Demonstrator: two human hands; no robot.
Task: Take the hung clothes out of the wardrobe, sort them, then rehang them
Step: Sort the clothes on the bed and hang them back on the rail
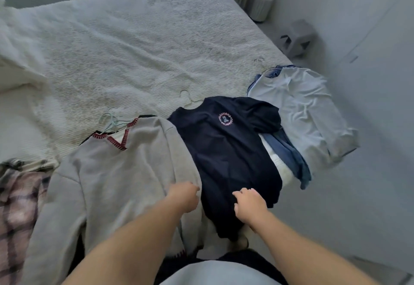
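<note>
Left hand (184, 196) curled on grey sweater (107, 172) edge; right hand (249, 204) pinching navy T-shirt (226, 150) hem, near bed (134, 49) foot edge. Garments best kept flat, hangers retained, piles separated.

The plaid garment (15, 206) at 8 o'clock was cut off by the left edge. The navy T-shirt (226, 157) hid most of the blue clothes (289, 159) under it at 3 o'clock. The chest print (225, 119) was too small to read fully. The left hand's (184, 196) curled fingers were hidden behind its knuckles, so its grip on the grey sweater (112, 184) could not be told.
</note>
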